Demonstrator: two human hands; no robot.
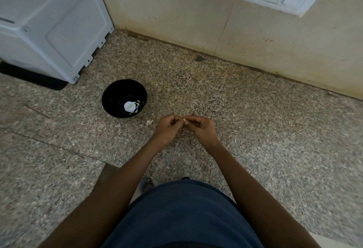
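Small pale piece (184, 121), too tiny to identify, is pinched between your fingertips above the speckled stone surface (255, 121). Your left hand (167, 129) and right hand (202, 129) are both curled, each nipping it from its own side. Pale scrap (149, 122) lies just left. Black bowl (110, 98) nearby holds pale bits.

- Garlic clove (184, 121): small, pale and mostly hidden, held in the air and pinched between the fingertips of the left hand (167, 129) and right hand (203, 129).
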